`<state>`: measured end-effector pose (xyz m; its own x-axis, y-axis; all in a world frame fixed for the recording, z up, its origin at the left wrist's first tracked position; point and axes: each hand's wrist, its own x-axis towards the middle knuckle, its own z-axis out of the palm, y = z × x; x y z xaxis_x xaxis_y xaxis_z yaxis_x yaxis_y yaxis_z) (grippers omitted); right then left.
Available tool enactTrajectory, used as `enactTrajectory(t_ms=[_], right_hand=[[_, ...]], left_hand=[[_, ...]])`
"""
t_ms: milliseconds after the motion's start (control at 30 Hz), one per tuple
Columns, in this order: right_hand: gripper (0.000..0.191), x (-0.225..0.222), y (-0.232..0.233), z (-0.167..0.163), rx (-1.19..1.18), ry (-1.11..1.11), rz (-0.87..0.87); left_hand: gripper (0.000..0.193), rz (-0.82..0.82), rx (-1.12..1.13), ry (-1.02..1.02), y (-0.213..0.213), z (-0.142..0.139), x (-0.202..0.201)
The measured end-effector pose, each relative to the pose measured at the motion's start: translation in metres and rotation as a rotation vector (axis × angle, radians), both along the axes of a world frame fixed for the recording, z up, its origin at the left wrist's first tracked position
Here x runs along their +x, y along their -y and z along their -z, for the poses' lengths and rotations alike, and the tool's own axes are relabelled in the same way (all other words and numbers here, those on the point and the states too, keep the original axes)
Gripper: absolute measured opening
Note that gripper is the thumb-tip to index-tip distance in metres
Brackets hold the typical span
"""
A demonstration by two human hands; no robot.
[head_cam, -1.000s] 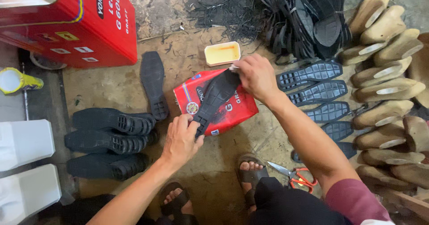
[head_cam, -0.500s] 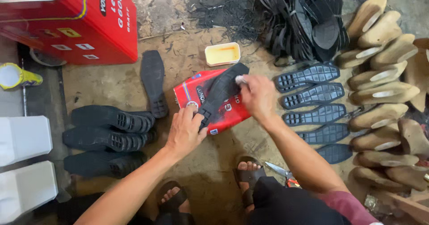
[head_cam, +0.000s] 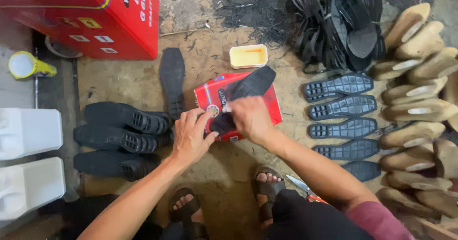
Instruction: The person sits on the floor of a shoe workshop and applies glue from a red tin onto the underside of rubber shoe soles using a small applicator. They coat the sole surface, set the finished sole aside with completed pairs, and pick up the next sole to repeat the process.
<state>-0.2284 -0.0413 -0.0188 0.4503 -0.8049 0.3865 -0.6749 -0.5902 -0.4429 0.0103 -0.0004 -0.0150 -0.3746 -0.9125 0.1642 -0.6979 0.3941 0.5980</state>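
A black shoe sole [head_cam: 255, 83] lies slanted across a flat red box [head_cam: 273, 110] on the floor. My left hand [head_cam: 191, 136] pinches the sole's near end against the box. Right beside it, my right hand [head_cam: 251, 119] is closed on a small pale-tipped applicator [head_cam: 225, 109], and the tip touches the sole close to my left fingers. A shallow tray of yellow glue [head_cam: 248, 56] sits just beyond the box.
Another black sole [head_cam: 172, 80] lies left of the box, beside stacked black soles [head_cam: 124, 131]. Tread-up soles [head_cam: 341, 102], tan shoe lasts [head_cam: 415, 104] and a heap of black straps [head_cam: 338, 25] fill the right. Scissors [head_cam: 299, 184] lie by my sandalled right foot [head_cam: 267, 185]. A big red case [head_cam: 95, 16], yellow can [head_cam: 26, 64] and white containers [head_cam: 28, 132] stand left.
My right hand has slid the applicator down the sole, from its far end by the glue tray to the near end beside my left hand. My left hand kept its hold.
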Motion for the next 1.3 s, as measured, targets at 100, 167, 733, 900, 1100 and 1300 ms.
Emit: enactTrajectory(t_ms=[100, 167, 733, 900, 1100, 1300], right_hand=[[0.018, 0.011, -0.007, 0.002, 0.158, 0.039, -0.038], [0.019, 0.022, -0.011, -0.001, 0.155, -0.070, 0.003], [0.037, -0.019, -0.016, -0.024, -0.080, -0.301, -0.577], [0.038, -0.026, -0.025, -0.025, -0.024, -0.269, -0.267], [0.044, -0.027, -0.030, 0.000, -0.051, -0.108, -0.209], [0.030, -0.014, -0.018, -0.003, -0.045, 0.032, -0.158]], left_hand=[[0.074, -0.046, 0.012, 0.000, -0.003, -0.002, 0.002], [0.075, -0.045, 0.036, -0.008, -0.004, 0.000, 0.004], [0.073, -0.066, 0.272, -0.001, 0.011, 0.023, 0.015], [0.073, -0.074, 0.261, -0.127, 0.013, 0.029, 0.019], [0.076, -0.099, 0.369, -0.130, 0.015, 0.034, 0.013], [0.078, -0.139, 0.451, -0.172, 0.019, 0.034, 0.014]])
